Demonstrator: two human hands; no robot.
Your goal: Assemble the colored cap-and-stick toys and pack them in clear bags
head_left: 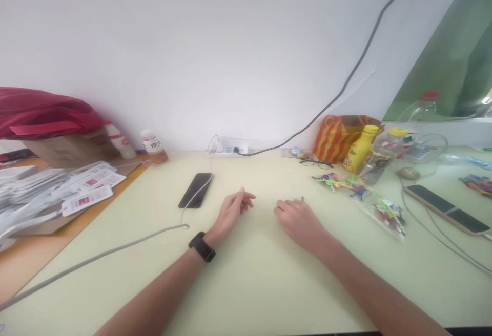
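Note:
My left hand [233, 208], with a black watch [202, 247] at its wrist, rests on its side on the pale table [253, 285]. Its fingers are loosely bent and apart, and nothing shows in them. A black phone [195, 191] lies just left of it, with a thin white cable across it. My right hand [300, 222] is palm down on the table, its fingers curled under. A small dark tip [302, 199] sticks up beyond its knuckles; what it belongs to is hidden. A gap of bare tabletop separates the two hands.
Along the wall stand a power strip [229, 147], folded glasses [315, 163], a striped bag [333, 141], a yellow bottle [360, 150] and a clear bottle [380, 159]. Colourful packets [378, 208] and another phone [448, 209] lie right. Badges [86, 198] and a drink bottle [154, 147] are left.

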